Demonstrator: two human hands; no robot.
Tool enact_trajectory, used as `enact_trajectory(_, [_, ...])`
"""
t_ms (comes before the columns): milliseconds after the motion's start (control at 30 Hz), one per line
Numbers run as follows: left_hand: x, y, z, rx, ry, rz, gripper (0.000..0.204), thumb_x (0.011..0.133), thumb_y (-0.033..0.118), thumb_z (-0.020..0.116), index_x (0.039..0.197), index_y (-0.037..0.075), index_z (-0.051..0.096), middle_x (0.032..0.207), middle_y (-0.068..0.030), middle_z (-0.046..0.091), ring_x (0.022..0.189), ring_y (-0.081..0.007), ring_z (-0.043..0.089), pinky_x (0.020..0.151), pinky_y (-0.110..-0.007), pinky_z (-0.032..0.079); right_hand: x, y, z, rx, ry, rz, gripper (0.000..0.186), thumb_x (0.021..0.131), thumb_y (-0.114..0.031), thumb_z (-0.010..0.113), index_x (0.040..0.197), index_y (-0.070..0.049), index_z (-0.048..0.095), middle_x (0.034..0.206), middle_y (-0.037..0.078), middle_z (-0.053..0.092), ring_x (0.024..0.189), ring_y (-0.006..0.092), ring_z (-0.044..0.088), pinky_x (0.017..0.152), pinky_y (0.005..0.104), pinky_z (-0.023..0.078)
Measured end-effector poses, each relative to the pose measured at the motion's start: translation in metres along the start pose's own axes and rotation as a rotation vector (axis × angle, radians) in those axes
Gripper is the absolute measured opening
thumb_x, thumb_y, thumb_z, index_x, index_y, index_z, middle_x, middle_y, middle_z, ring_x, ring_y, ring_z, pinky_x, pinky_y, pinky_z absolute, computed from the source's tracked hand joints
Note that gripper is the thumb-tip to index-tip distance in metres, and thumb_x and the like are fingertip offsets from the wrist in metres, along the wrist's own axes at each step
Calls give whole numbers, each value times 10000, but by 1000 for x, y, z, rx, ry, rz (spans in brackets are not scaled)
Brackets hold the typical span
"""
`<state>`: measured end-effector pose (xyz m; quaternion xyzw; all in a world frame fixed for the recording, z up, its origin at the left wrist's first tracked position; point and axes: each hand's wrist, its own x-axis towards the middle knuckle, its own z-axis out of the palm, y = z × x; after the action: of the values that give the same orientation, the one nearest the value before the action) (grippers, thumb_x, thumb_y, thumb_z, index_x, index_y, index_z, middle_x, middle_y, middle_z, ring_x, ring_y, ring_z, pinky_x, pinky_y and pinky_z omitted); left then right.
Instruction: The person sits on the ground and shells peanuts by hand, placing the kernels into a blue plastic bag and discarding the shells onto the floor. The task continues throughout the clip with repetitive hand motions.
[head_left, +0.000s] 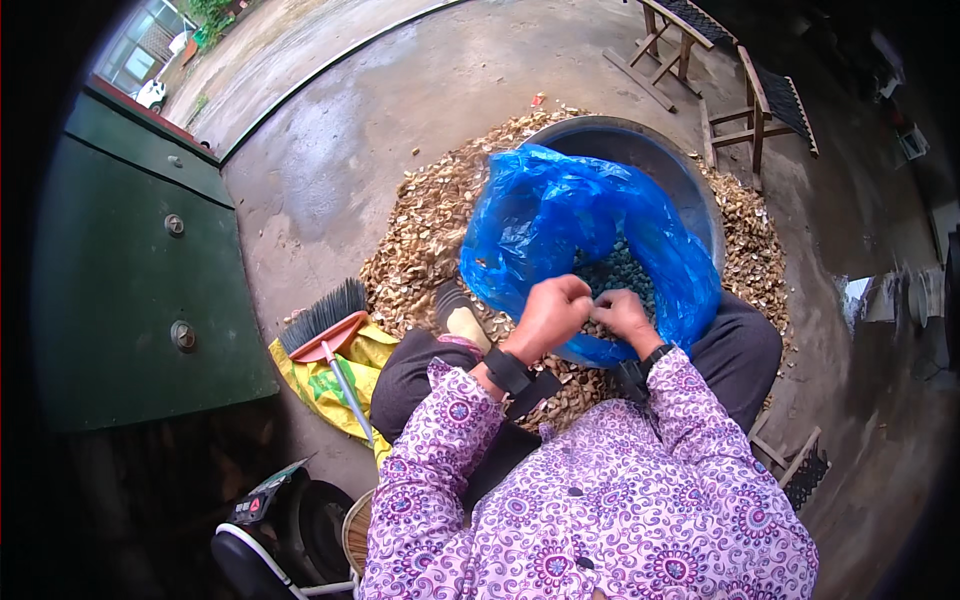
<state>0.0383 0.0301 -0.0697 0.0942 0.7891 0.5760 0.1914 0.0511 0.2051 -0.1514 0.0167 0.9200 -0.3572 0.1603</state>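
A blue plastic bag (pixel 520 225) stands with its mouth wide, inside a large round metal basin (pixel 690 185). Small rounded pieces (pixel 618 272), tinted bluish by the bag, lie in its bottom; their kind is unclear. Over the bag's near edge, my left hand (pixel 553 315) is closed, its fingers curled in toward my other hand. My right hand (pixel 624 313) pinches close beside it, fingertips almost meeting the left ones. Whatever sits between the fingers is too small or hidden to name. Broken tan shells (pixel 425 235) are heaped around the basin and between my legs.
To the left, a broom (pixel 335 335) with a pink head lies on a yellow sack (pixel 310 380), near a dark green metal door or panel (pixel 150 270). Wooden folding seats (pixel 757 105) stand at the upper right. A scooter-like object (pixel 265 530) is at the lower left.
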Motion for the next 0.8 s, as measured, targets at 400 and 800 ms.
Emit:
enact_trajectory(400, [2,4,9,-396,-62,-181,148,700,100,663,790,14,582,694,-24,577,598,-82,515,537,-219,417,-45,-50,-57,664,-41,-95,157,757,-110,625,865,1,603,762,27,605,689,79,555,604,217,455])
enact_trajectory(800, [0,19,6,-643,-155,-125,106,719,80,622,781,18,562,665,-32,564,572,-86,506,527,-219,410,-45,-49,-61,967,-89,-78,174,772,-109,628,918,-14,611,801,17,607,677,67,534,612,201,439])
